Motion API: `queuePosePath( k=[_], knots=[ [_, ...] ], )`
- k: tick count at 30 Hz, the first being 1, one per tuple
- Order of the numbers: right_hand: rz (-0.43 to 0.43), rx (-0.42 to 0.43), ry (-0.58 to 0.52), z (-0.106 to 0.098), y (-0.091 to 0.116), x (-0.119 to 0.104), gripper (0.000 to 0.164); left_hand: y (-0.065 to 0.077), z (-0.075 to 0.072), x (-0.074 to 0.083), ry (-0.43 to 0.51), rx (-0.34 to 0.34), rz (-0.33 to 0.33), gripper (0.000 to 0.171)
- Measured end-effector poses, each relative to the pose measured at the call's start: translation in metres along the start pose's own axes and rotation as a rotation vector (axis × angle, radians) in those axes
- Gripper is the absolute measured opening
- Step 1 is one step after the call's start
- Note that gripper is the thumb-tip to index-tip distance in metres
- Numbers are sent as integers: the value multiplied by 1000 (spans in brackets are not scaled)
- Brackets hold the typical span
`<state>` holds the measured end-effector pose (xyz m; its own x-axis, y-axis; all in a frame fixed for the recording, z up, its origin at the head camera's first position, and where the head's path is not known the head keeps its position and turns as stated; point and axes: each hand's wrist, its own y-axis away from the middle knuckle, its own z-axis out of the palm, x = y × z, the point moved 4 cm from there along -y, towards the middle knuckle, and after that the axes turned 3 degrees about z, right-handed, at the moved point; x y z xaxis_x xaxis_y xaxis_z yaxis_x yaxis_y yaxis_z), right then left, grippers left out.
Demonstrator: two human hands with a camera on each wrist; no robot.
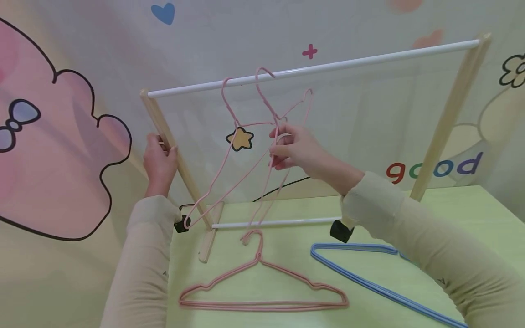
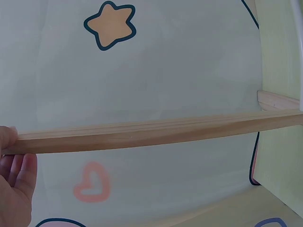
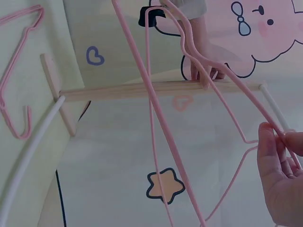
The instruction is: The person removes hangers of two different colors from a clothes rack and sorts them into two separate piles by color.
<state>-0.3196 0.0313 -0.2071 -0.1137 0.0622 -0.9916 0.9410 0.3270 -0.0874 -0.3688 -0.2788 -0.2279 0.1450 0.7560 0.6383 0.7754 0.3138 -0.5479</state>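
My left hand (image 1: 160, 161) grips the upper part of a rack's left wooden post (image 2: 142, 137), its thumb and fingers on opposite sides. My right hand (image 1: 295, 148) pinches a pink clothes hanger (image 1: 265, 98) just below its neck. The hook of that hanger is up at the white rail (image 1: 348, 65) and overlaps it in the head view. To its left, another pink hanger (image 1: 223, 93) hangs by its hook from the same rail. In the right wrist view, the thumb and fingers (image 3: 267, 151) close on the held hanger's pink wire.
Several pink hangers (image 1: 262, 306) lie stacked flat on the green table (image 1: 455, 214) in front of the rack. Blue hangers (image 1: 369, 284) lie to their right, partly hidden by my right sleeve. A lower white bar (image 1: 295, 222) joins the posts, with a patterned wall covering behind.
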Motion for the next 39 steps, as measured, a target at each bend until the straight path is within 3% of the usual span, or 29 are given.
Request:
queuePosePath(
  k=[10, 20, 30, 39],
  knots=[
    [52, -101, 89, -42, 24, 25, 23, 2, -1, -2, -1, -8, -17, 34],
    [122, -164, 180, -68, 45, 50, 31, 2, 1, -3, -10, -4, -21, 35],
    [188, -216, 311, -86, 57, 77, 32, 0, 2, -1, -9, 6, 4, 34],
    [279, -307, 366, -83, 65, 104, 27, -1, 1, 0, 1, 26, 19, 33]
  ],
)
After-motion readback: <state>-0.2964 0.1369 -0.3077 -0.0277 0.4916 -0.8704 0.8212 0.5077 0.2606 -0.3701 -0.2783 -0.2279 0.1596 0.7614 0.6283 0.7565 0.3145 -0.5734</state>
